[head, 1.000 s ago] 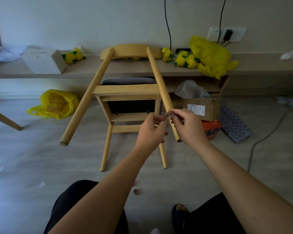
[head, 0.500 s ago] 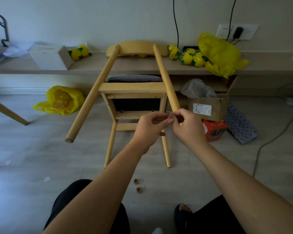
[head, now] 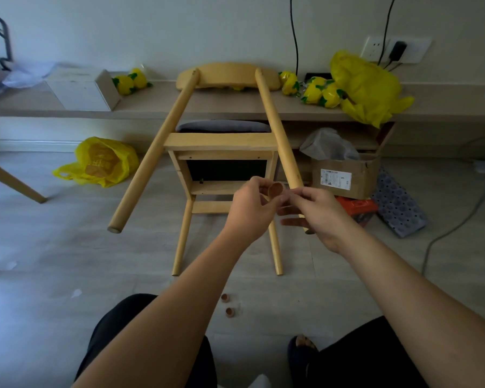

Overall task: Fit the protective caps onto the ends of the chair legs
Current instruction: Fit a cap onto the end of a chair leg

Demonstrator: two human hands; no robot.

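Observation:
A light wooden chair (head: 221,141) lies tipped with its back on a low shelf and its legs pointing toward me. My left hand (head: 251,211) pinches a small brown round cap (head: 275,189) in front of the seat frame. My right hand (head: 318,212) is beside it, its fingertips pinching something small that I cannot make out, close to the cap, and it covers the end of the right long leg (head: 280,138). The left long leg (head: 151,158) has a bare end. Two more brown caps (head: 227,305) lie on the floor near my knees.
A cardboard box (head: 345,175) and an orange box (head: 357,208) stand right of the chair, with a dotted grey sheet (head: 398,205) and a cable beyond. A yellow bag (head: 101,162) lies on the floor at left. Another wooden leg (head: 9,180) pokes in at far left.
The brown cap now shows face-on between my fingers; before it was hidden between both hands. My hands have drawn slightly apart. The view has shifted a little downward.

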